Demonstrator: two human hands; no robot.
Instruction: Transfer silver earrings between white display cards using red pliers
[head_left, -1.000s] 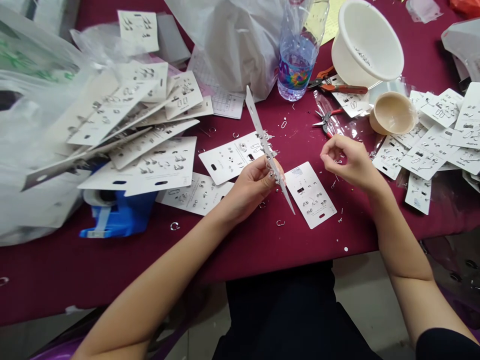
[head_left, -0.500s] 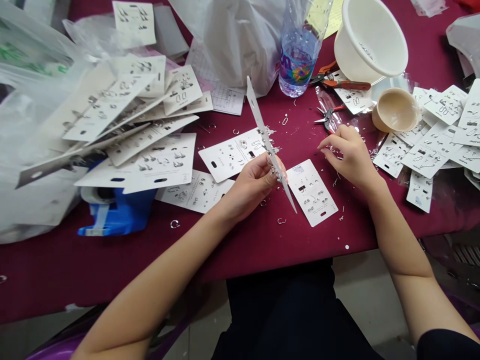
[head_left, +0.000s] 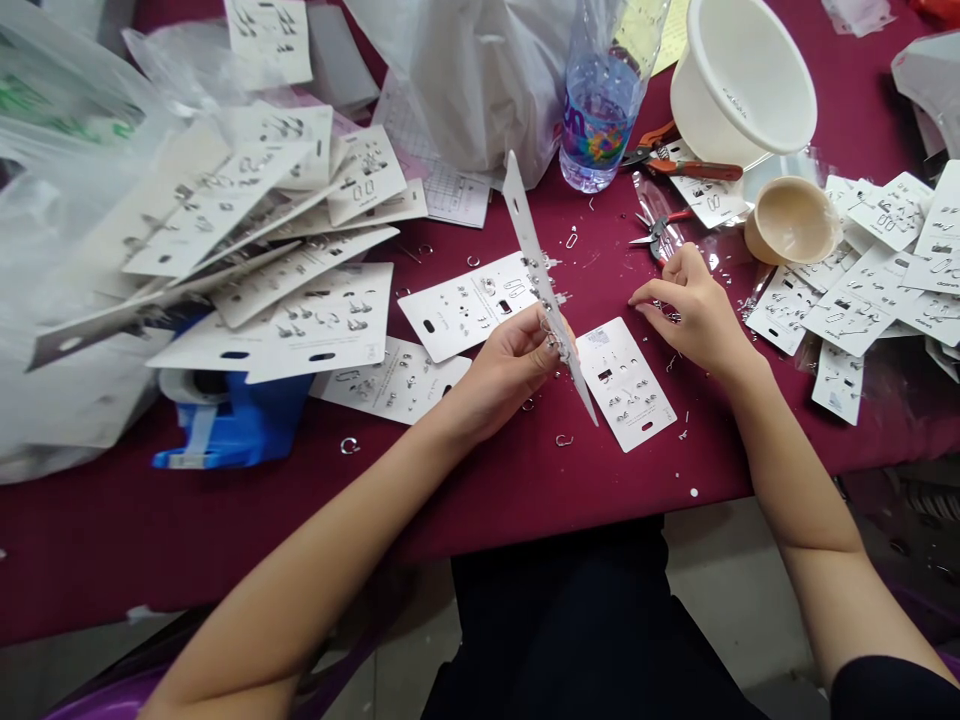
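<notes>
Edgewise, a jewellery-studded white card (head_left: 534,250).

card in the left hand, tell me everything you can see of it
The card is thin, flat and whitish, looks like stiff cardboard or plastic, and carries small silvery metal pieces; thin bits jut beyond its right edge. It stands steeply tilted, almost edge-on to the camera, pinched at its lower half by the left hand. The right hand is clear of it. Its print is unreadable.

At upper centre, the bottle (head_left: 609,95) label (head_left: 596,135) shows purple letters, seemingly "un". Small print on the cards (head_left: 637,395) and green marks (head_left: 105,122) at upper left are unreadable.
</notes>
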